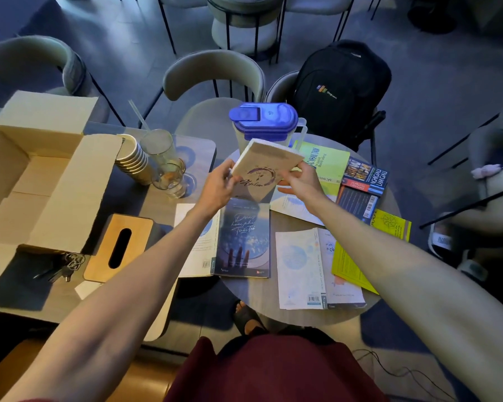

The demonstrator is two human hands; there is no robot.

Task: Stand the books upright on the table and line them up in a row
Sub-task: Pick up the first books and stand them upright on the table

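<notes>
Two bare hands meet in the middle of the frame, both clamped on one cream book [263, 171] with a purple ring on its cover. At the far left an open cardboard box [38, 172] lies on the grey rectangular table [26, 297], and below it are a bunch of keys [67, 265] and a wooden tissue box [119, 248]. To the right of the carton stand a stack of paper cups [134, 159] and two empty glasses [164, 162]. The left hand [219, 185] pinches the left edge of the cream book, and the right hand [304, 181] grips its right lower edge; the book is tilted and lifted above the round table [253, 294], just in front of a jug with a blue lid [263, 118]. Under the hands a dark blue book [244, 239] lies flat. Further right a pale book [301, 268] lies flat, and at the right side a yellow-green book [330, 163], a dark book with red and blue [362, 188] and a yellow book [392, 224] lie flat too. A black backpack [340, 88] sits on a chair in the upper right.
</notes>
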